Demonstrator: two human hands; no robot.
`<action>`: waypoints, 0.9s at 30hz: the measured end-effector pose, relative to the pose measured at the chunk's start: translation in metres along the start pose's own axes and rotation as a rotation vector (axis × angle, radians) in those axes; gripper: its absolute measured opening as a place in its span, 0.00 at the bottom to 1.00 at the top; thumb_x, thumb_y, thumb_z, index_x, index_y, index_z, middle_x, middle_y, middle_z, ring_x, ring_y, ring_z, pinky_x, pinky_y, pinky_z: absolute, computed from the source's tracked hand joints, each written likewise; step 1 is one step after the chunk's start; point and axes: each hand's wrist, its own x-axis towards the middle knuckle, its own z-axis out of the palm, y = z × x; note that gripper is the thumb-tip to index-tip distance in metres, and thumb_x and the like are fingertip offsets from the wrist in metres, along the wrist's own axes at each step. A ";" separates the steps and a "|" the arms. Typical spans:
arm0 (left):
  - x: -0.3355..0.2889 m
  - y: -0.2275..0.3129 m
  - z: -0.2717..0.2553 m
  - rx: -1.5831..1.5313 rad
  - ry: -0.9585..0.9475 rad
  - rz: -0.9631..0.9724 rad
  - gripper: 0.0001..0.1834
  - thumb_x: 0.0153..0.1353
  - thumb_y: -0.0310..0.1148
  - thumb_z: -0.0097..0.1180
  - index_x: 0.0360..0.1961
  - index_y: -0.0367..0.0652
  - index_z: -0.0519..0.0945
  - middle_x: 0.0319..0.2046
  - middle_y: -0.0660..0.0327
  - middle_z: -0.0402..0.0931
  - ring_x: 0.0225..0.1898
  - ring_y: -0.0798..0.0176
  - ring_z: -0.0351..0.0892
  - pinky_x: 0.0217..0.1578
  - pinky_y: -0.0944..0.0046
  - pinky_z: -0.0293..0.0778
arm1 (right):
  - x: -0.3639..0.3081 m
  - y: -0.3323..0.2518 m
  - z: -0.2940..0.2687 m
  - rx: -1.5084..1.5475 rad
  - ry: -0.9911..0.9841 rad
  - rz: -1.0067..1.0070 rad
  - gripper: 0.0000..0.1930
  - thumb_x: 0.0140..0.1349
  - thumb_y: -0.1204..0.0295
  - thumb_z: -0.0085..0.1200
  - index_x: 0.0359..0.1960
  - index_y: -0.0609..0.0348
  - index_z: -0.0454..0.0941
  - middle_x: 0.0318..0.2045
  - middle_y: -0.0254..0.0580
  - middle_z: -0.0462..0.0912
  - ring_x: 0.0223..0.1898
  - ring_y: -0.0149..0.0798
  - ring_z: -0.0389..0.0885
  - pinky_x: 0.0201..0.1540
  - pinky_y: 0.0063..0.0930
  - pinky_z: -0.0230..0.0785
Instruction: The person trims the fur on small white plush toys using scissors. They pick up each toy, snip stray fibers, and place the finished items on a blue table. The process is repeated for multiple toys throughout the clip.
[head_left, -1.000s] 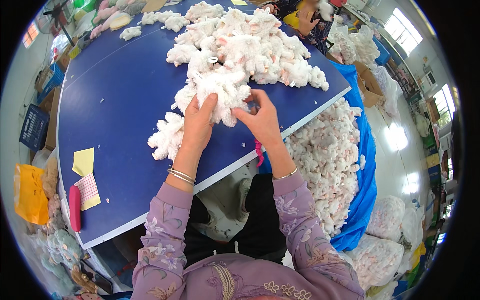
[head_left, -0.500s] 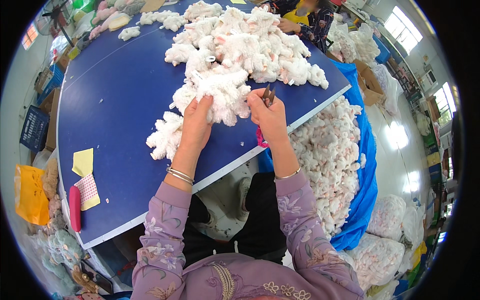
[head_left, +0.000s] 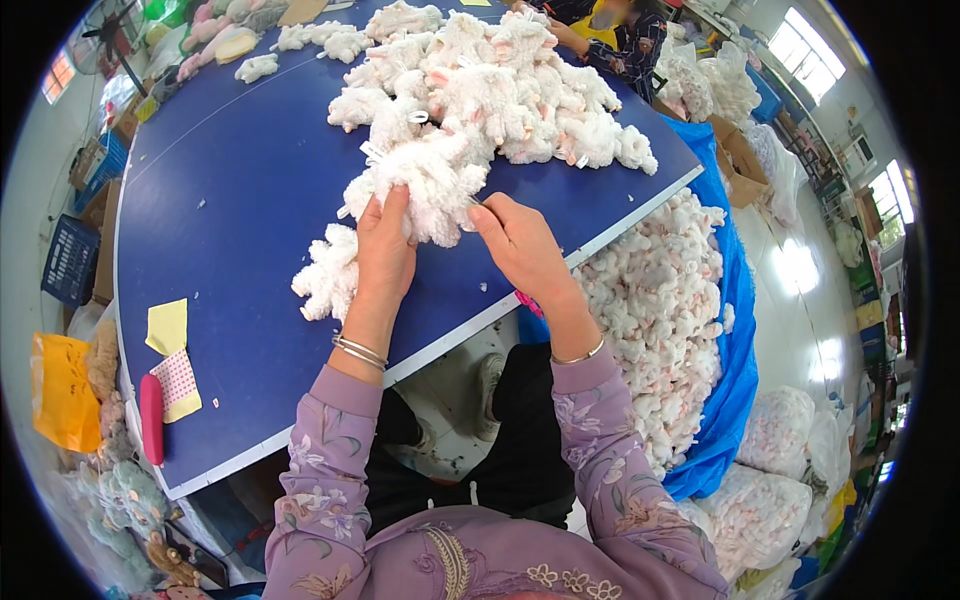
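Note:
My left hand [head_left: 385,240] is closed on a fluffy white plush piece [head_left: 425,195], thumb on top, holding it at the near edge of a pile of similar pieces. Close to the right side of that plush is my right hand [head_left: 525,245], its fingers closed around small scissors [head_left: 474,200]. Only a bit of the scissors shows at the fingertips, against the plush; the rest is hidden by the hand. Something bright pink [head_left: 530,303] shows below my right hand, partly hidden by the wrist. One more white plush piece [head_left: 328,275] lies left of my left hand.
A heap of white plush pieces [head_left: 480,85] covers the far part of the blue table [head_left: 240,220]. A blue-lined container [head_left: 735,300] full of plush stands at the right. Yellow paper [head_left: 167,325] and a pink case [head_left: 151,420] lie left. Another person [head_left: 625,45] sits opposite.
My right hand has turned over and moved left to the plush; the scissor blades that pointed up now sit at its edge. The left hand has barely shifted with the plush.

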 end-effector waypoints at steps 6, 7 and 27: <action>-0.001 -0.005 0.003 0.031 -0.020 -0.034 0.16 0.70 0.35 0.50 0.55 0.39 0.73 0.50 0.60 0.77 0.50 0.66 0.78 0.49 0.64 0.75 | 0.003 -0.001 0.001 0.053 0.034 0.019 0.20 0.67 0.56 0.50 0.31 0.65 0.72 0.24 0.54 0.77 0.28 0.56 0.75 0.31 0.41 0.66; -0.002 -0.005 0.004 0.021 -0.025 -0.037 0.16 0.70 0.35 0.50 0.55 0.39 0.73 0.50 0.60 0.77 0.50 0.66 0.78 0.49 0.64 0.75 | 0.003 -0.001 0.002 0.077 0.042 0.009 0.20 0.67 0.57 0.51 0.31 0.65 0.72 0.24 0.54 0.77 0.28 0.56 0.75 0.31 0.41 0.66; -0.004 -0.012 0.003 0.095 -0.061 -0.077 0.17 0.71 0.35 0.48 0.57 0.40 0.71 0.53 0.59 0.76 0.53 0.63 0.77 0.53 0.61 0.74 | 0.006 0.026 -0.011 0.768 0.166 -0.007 0.15 0.69 0.62 0.49 0.31 0.61 0.72 0.20 0.35 0.70 0.18 0.27 0.63 0.20 0.22 0.56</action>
